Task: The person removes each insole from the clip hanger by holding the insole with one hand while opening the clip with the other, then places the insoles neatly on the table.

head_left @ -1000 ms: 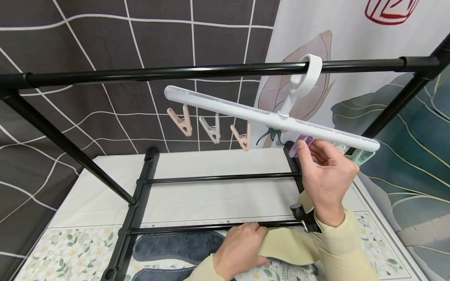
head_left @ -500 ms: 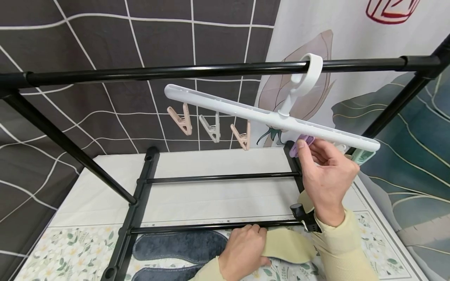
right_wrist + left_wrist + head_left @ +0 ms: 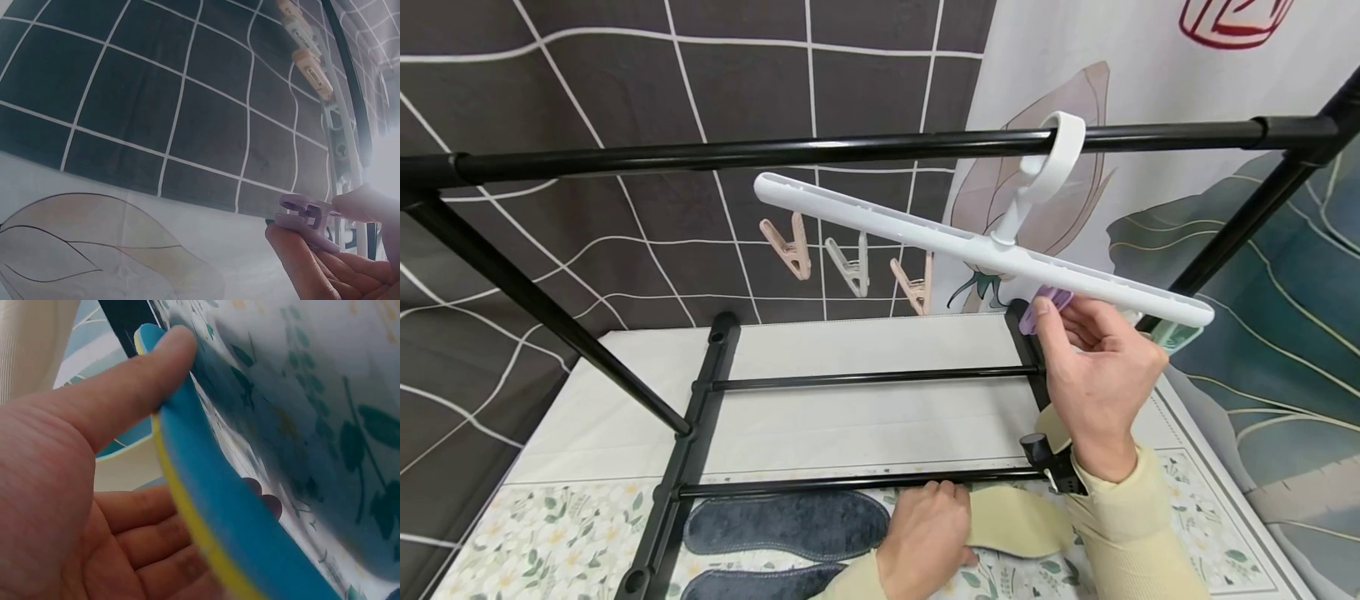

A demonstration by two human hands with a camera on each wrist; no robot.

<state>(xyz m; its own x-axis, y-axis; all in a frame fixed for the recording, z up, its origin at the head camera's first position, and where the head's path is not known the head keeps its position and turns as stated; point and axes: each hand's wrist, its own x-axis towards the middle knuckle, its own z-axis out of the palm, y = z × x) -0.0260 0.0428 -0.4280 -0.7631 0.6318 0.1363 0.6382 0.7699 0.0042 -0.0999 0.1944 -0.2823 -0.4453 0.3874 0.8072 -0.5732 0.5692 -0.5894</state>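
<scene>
In the head view, my right hand (image 3: 1093,367) pinches a purple clothespin (image 3: 1048,308) under the white clip hanger (image 3: 970,250). The right wrist view has this purple clothespin (image 3: 306,219) between thumb and fingertips. Low in front, my left hand (image 3: 928,533) grips a pale yellow insole (image 3: 1022,521) lying sideways over the flowered cloth. Seen from the left wrist, the insole (image 3: 200,450) has a blue face and a yellow edge; my thumb lies on the blue face and fingertips curl past its far edge. Part of the insole is hidden behind the left hand.
The hanger hooks over the black top rail (image 3: 775,154) of a rack. Pink clips (image 3: 788,250) and a grey clip (image 3: 852,265) hang at its left, a green clip (image 3: 1176,333) at its right end. Dark blue insoles (image 3: 786,523) lie below the lower bar (image 3: 857,482).
My left hand has slid slightly right over the past second. The hanger's left end and its clips have risen a little. The right hand keeps its pinch on the purple clothespin.
</scene>
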